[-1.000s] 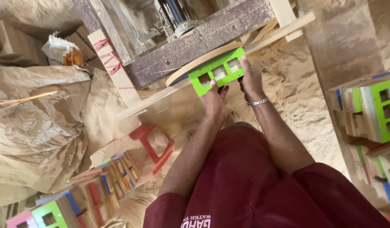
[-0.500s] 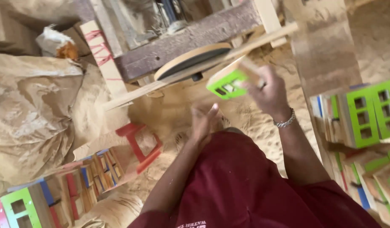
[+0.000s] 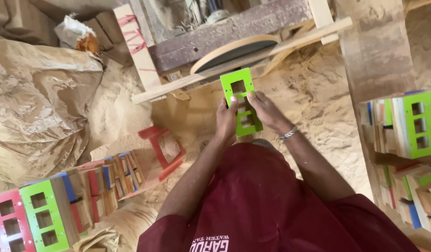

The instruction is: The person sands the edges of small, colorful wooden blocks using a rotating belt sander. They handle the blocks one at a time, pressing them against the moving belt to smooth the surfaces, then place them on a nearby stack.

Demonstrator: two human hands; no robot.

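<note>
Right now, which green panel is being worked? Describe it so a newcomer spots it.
Start at the round sanding disc at top centre. Just below it, the left hand and right hand hold a flat green panel with three square cutouts. Unlike the panels stacked either side, it is single and held.

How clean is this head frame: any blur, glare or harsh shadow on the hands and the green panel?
Head view: green panel and both hands, left hand and right hand, are sharp; daylight is even, no glare; soft shadows on the sawdust floor; edges look tilted and stretched.
</note>
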